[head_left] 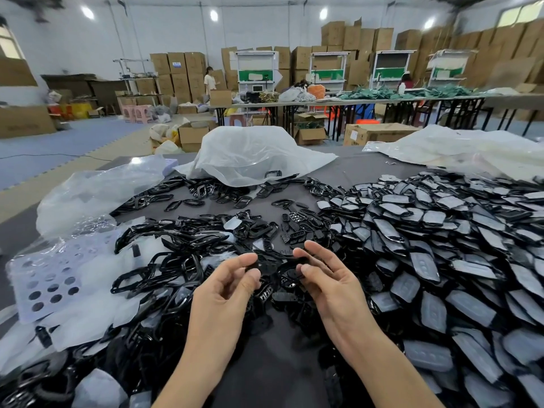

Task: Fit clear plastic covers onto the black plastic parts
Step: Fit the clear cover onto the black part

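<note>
Left hand point(226, 287) and right hand point(329, 281) are pinching opposite ends of a black part point(253, 265) over the near-middle table. Can't tell if a cover is on it. Fingertip-only hold is risking a drop into the loose parts pile point(176, 260).

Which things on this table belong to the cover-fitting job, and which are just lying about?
In the job:
- left hand and right hand, both pinching a black part
- heap of black frames
- heap of covered parts
- translucent pieces, likely clear covers

Lying about:
- white plastic bag
- perforated clear sheet
- cardboard boxes on the floor behind
</note>
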A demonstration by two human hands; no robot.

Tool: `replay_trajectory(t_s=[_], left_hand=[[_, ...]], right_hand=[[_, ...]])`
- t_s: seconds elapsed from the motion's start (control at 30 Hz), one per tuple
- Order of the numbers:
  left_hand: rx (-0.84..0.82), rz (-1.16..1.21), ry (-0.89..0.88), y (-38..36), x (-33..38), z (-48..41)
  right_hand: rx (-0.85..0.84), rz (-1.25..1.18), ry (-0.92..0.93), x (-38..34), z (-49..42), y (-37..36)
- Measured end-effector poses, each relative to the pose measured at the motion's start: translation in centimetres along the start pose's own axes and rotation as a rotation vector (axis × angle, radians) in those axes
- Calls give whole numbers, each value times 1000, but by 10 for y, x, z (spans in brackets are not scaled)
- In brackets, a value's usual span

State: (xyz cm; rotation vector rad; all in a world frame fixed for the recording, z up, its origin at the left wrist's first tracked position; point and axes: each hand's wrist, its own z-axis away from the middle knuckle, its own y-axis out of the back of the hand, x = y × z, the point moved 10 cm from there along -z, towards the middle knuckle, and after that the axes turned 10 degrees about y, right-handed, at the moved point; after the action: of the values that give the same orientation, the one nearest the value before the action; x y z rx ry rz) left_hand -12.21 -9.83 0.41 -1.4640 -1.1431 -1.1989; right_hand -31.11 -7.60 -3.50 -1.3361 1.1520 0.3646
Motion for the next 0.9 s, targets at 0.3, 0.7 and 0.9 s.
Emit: replay_trajectory(t_s=[0.3, 0.7, 0.9], left_hand=[[-139, -144, 1, -23, -3, 6], [-138, -158, -3, -32, -7, 11], [-112, -132, 6, -30, -10, 10]], right_hand=[[-3, -167, -94, 0, 2, -4], [168, -340, -229, 12, 8, 6], [-19, 4, -108, 11, 11, -13]])
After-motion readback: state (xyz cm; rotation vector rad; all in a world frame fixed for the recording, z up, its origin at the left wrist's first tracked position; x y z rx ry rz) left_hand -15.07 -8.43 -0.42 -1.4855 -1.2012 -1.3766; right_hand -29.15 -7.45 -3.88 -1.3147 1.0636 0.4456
